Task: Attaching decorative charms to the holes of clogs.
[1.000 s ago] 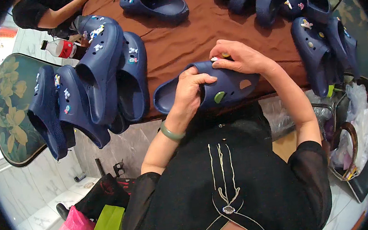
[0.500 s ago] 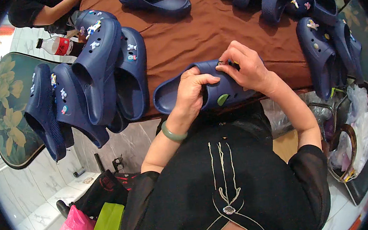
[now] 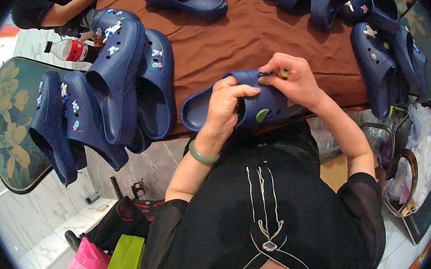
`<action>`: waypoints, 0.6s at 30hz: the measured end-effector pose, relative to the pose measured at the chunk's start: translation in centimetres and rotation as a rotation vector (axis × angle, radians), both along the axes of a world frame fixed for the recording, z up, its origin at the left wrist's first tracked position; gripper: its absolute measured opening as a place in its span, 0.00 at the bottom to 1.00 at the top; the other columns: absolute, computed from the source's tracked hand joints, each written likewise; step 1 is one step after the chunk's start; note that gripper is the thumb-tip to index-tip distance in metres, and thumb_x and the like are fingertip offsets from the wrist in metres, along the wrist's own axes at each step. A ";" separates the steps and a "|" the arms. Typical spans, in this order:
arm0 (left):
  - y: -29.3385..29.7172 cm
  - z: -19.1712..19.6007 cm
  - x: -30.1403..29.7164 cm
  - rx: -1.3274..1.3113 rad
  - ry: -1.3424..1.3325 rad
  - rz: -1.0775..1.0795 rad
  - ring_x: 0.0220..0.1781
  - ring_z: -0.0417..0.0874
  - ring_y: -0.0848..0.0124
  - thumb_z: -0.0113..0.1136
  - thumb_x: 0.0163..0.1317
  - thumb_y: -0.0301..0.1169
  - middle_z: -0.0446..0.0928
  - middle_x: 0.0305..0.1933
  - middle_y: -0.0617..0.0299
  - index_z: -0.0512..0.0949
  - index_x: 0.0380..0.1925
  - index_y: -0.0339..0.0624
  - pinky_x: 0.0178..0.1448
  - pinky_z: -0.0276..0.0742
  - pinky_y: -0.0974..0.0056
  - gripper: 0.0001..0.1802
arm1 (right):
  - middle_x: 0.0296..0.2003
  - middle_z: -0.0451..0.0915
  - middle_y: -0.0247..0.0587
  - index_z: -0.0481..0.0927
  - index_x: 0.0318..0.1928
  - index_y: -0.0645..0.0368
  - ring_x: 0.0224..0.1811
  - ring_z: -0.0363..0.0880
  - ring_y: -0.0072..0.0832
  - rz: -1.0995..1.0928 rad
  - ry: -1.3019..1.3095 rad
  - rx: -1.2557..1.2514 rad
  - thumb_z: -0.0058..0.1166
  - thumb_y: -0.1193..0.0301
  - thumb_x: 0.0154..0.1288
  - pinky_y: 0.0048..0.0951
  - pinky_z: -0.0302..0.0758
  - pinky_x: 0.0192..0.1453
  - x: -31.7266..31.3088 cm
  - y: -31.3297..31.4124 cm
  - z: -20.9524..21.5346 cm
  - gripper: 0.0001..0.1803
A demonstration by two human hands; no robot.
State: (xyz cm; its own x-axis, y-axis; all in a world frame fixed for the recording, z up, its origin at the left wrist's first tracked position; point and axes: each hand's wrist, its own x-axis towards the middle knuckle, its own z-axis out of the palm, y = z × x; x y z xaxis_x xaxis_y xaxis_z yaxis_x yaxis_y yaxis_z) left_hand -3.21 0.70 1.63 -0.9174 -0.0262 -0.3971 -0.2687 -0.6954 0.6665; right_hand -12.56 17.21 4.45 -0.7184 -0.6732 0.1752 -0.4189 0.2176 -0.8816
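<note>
- from my end, the clog (image 3: 272, 99) lies on the brown cloth (image 3: 203, 53), at the table's near edge, right in front of the wearer.
- its long axis runs left to right, about along that edge: open heel to the left, toe to the right, upper facing up toward my camera (the fisheye bends it a little).
- the left hand (image 3: 224, 104) grips the clog at its opening, thumb laid over the upper's rim, the other fingers mostly out of my sight.
- the right hand (image 3: 295, 79) has thumb and forefinger pinched together on a dark bit (image 3: 264, 74) at the upper's far side; i cannot tell its shape.
- a green charm (image 3: 262, 115) sits on the upper's near side.
- i judge the clog light, springy and hard to break, its smooth skin perhaps a touch slippery.
- i'd take it by the upper's rim, since thin foam there should pinch easily.
</note>
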 end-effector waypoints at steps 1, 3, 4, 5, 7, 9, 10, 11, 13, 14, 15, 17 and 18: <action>0.0 0.4 0.0 -0.002 0.008 0.002 0.37 0.84 0.67 0.62 0.45 0.16 0.82 0.35 0.54 0.79 0.37 0.30 0.47 0.80 0.66 0.15 | 0.29 0.80 0.41 0.81 0.34 0.63 0.30 0.78 0.27 0.008 0.128 -0.040 0.65 0.79 0.50 0.24 0.73 0.34 0.4 0.1 0.1 0.09; -0.1 1.2 -0.3 0.003 0.032 0.003 0.37 0.84 0.67 0.62 0.46 0.16 0.82 0.36 0.55 0.79 0.36 0.30 0.47 0.79 0.66 0.14 | 0.30 0.80 0.40 0.81 0.35 0.63 0.30 0.79 0.25 -0.026 0.094 -0.078 0.65 0.78 0.52 0.24 0.73 0.35 0.7 0.1 -0.1 0.09; -0.1 1.0 -0.6 0.004 0.029 0.002 0.37 0.84 0.67 0.62 0.46 0.16 0.82 0.36 0.55 0.79 0.36 0.30 0.47 0.79 0.66 0.14 | 0.30 0.81 0.40 0.80 0.35 0.63 0.31 0.79 0.23 -0.066 0.048 -0.111 0.65 0.77 0.54 0.23 0.73 0.36 0.6 0.2 -0.3 0.08; -0.2 0.7 -0.9 -0.010 0.041 0.004 0.38 0.84 0.67 0.61 0.47 0.16 0.82 0.38 0.54 0.79 0.38 0.30 0.49 0.79 0.66 0.14 | 0.30 0.81 0.36 0.80 0.37 0.63 0.33 0.78 0.19 -0.141 -0.020 -0.139 0.63 0.74 0.59 0.22 0.74 0.37 0.2 0.4 0.3 0.08; -0.5 0.6 -1.8 -0.032 0.062 0.010 0.39 0.84 0.66 0.60 0.48 0.17 0.82 0.40 0.54 0.79 0.39 0.30 0.50 0.79 0.65 0.15 | 0.30 0.78 0.33 0.77 0.39 0.63 0.34 0.74 0.17 -0.281 -0.027 -0.081 0.59 0.69 0.64 0.23 0.73 0.39 -2.0 1.4 0.4 0.10; -0.8 0.4 -2.5 -0.075 0.121 0.129 0.40 0.84 0.66 0.60 0.50 0.18 0.82 0.41 0.54 0.79 0.38 0.30 0.51 0.78 0.64 0.13 | 0.30 0.77 0.34 0.76 0.40 0.63 0.34 0.73 0.19 -0.389 -0.031 -0.041 0.57 0.66 0.66 0.24 0.72 0.39 -4.2 2.4 -0.1 0.11; -0.8 0.7 -2.4 -0.078 0.134 0.131 0.40 0.84 0.66 0.60 0.50 0.18 0.82 0.41 0.54 0.79 0.38 0.30 0.51 0.78 0.64 0.13 | 0.30 0.77 0.36 0.75 0.40 0.63 0.33 0.74 0.21 -0.431 -0.084 -0.013 0.56 0.66 0.67 0.26 0.72 0.39 -5.1 2.9 -0.3 0.12; -0.8 1.1 -2.4 -0.133 0.125 0.204 0.39 0.83 0.68 0.62 0.49 0.20 0.82 0.38 0.55 0.79 0.34 0.30 0.49 0.77 0.65 0.11 | 0.31 0.77 0.42 0.75 0.39 0.64 0.34 0.75 0.29 -0.429 0.124 0.018 0.55 0.66 0.67 0.29 0.72 0.40 -6.3 3.8 -1.6 0.12; -0.6 0.9 -2.6 -0.267 0.191 0.315 0.38 0.82 0.69 0.64 0.47 0.23 0.82 0.34 0.56 0.80 0.30 0.30 0.47 0.76 0.65 0.09 | 0.35 0.77 0.47 0.76 0.38 0.63 0.38 0.76 0.38 -0.397 0.276 0.067 0.53 0.71 0.65 0.34 0.72 0.44 -7.5 4.9 -3.9 0.07; 0.1 0.6 -2.1 -0.343 0.264 0.352 0.38 0.82 0.69 0.65 0.48 0.24 0.82 0.34 0.56 0.80 0.29 0.31 0.47 0.76 0.65 0.09 | 0.36 0.76 0.47 0.76 0.38 0.62 0.40 0.76 0.40 -0.419 0.377 0.044 0.53 0.75 0.63 0.34 0.73 0.46 -7.9 5.4 -5.7 0.05; 0.4 1.1 -2.3 -0.268 0.142 0.306 0.39 0.83 0.68 0.65 0.47 0.24 0.82 0.35 0.54 0.80 0.30 0.29 0.49 0.76 0.64 0.10 | 0.37 0.77 0.47 0.76 0.38 0.62 0.40 0.76 0.41 -0.380 0.407 0.049 0.54 0.77 0.61 0.35 0.73 0.47 -8.0 6.0 -6.4 0.05; 0.0 2.1 -1.9 -0.174 0.028 0.237 0.39 0.83 0.67 0.65 0.51 0.24 0.82 0.37 0.53 0.80 0.33 0.27 0.49 0.77 0.64 0.12 | 0.43 0.76 0.47 0.78 0.43 0.60 0.48 0.73 0.43 -0.369 0.503 0.107 0.57 0.77 0.58 0.38 0.71 0.54 -7.4 5.6 -6.8 0.11; -0.2 2.2 -1.4 -0.136 0.011 0.210 0.38 0.83 0.68 0.66 0.55 0.28 0.82 0.37 0.53 0.79 0.35 0.26 0.49 0.77 0.65 0.13 | 0.46 0.76 0.47 0.78 0.45 0.60 0.52 0.72 0.44 -0.375 0.638 0.145 0.59 0.77 0.57 0.39 0.69 0.57 -6.5 5.1 -6.0 0.14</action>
State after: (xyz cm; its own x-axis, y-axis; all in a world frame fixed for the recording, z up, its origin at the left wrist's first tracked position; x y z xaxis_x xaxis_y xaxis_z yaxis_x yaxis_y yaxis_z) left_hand -4.65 0.47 3.81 -0.8906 -0.2691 -0.3668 -0.1200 -0.6387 0.7600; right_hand -19.09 22.27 -1.59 -0.6931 -0.4513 0.5621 -0.7134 0.5417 -0.4446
